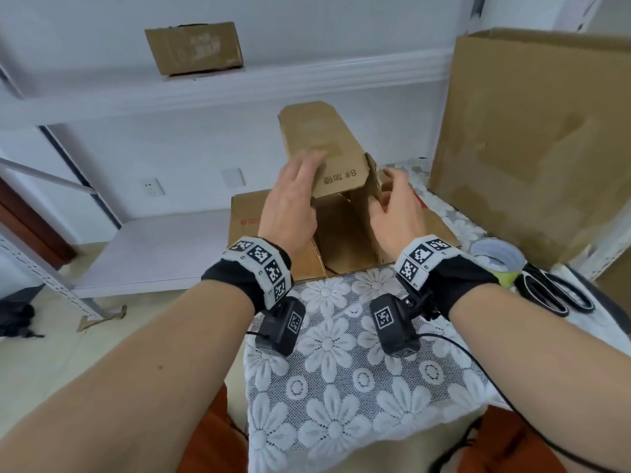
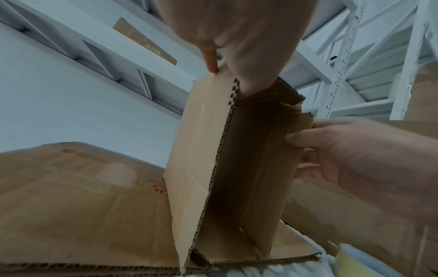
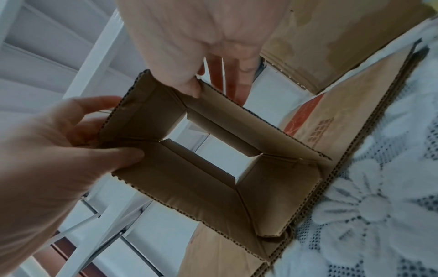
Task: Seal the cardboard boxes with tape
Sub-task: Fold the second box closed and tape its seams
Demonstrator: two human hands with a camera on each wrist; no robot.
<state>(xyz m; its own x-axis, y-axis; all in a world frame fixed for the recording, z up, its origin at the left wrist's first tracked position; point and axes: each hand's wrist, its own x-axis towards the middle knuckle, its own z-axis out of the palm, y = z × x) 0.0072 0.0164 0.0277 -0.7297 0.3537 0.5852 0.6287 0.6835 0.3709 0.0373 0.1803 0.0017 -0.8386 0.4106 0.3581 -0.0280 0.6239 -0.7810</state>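
A: So, nearest us is the lace cloth [image 1: 341, 387], and on its right side the scissors [image 1: 560, 295] with a tape roll [image 1: 496, 259] just beyond them. Neither is in anyone's grasp.

B: And the hands?

A: Both are on the small box [image 1: 338, 186], which stands at the far edge of the cloth on a stack of flat cardboard [image 1: 246, 216]. The left hand [image 1: 290, 203] grips its left wall, thumb inside and fingers outside. The right hand [image 1: 396, 203] pinches the right wall, thumb on the inner face.

B: Is the box closed at all?

A: No. The right wrist view looks straight through it: the box [image 3: 213, 168] is an open sleeve, flaps unfolded at both ends, and I see no tape on it anywhere.

B: So how far along?

A: Early, I'd judge. This box is only being squared up. Folding the flaps, fetching the tape, sealing and cutting all remain.

B: Anything farther off?

A: A big box [image 1: 532, 131] at far right, and another box [image 1: 194, 47] up on the far shelf [image 1: 307, 80]. Whether either is sealed, I can't tell.
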